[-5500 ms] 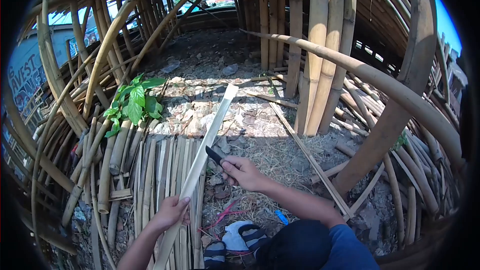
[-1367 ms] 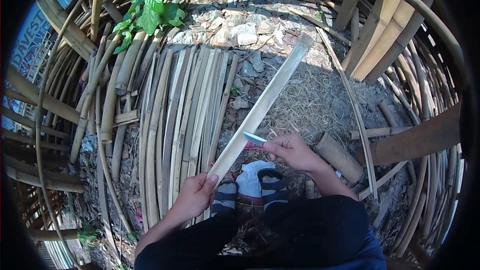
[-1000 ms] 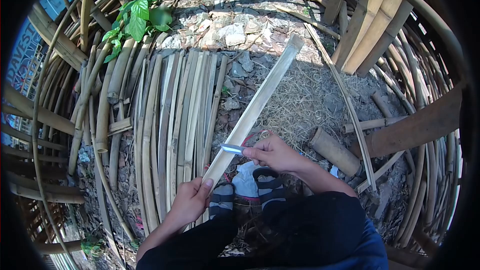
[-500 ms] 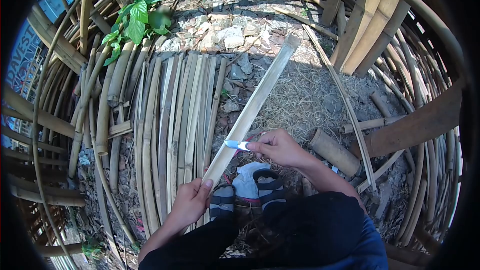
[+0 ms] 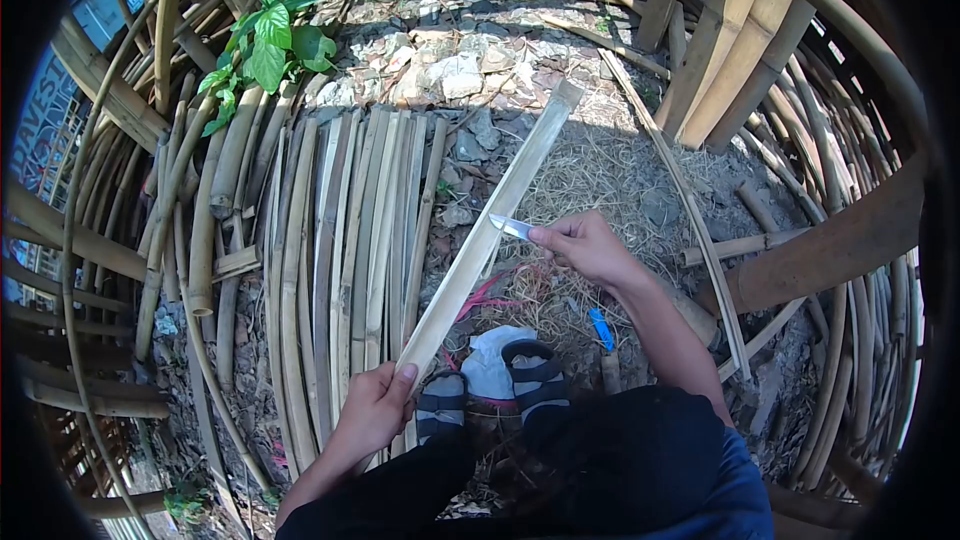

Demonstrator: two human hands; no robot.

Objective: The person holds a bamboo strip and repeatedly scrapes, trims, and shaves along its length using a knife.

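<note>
A split bamboo strip [image 5: 478, 252] slants away from me over the ground, its pale inner face up. My left hand [image 5: 372, 410] is closed around its near end, thumb on top. In my right hand [image 5: 585, 247] is a knife [image 5: 513, 227], gripped by its handle, which the fingers mostly hide. The blade meets the strip's right edge about midway along, and a thin sliver hangs below that edge. Both my shoes [image 5: 535, 375] show below, with a white crumpled piece [image 5: 493, 360] between them.
A row of split bamboo strips [image 5: 350, 240] lies on the left. Behind it grows a leafy green plant [image 5: 268, 45]. Thick bamboo poles [image 5: 745, 40] stand at the right. On the ground lie a blue object [image 5: 601, 330], pink string [image 5: 482, 297] and shavings [image 5: 570, 170].
My right hand has moved the knife farther up along the strip, away from me. The blue object on the ground has come into view. My left hand keeps its hold.
</note>
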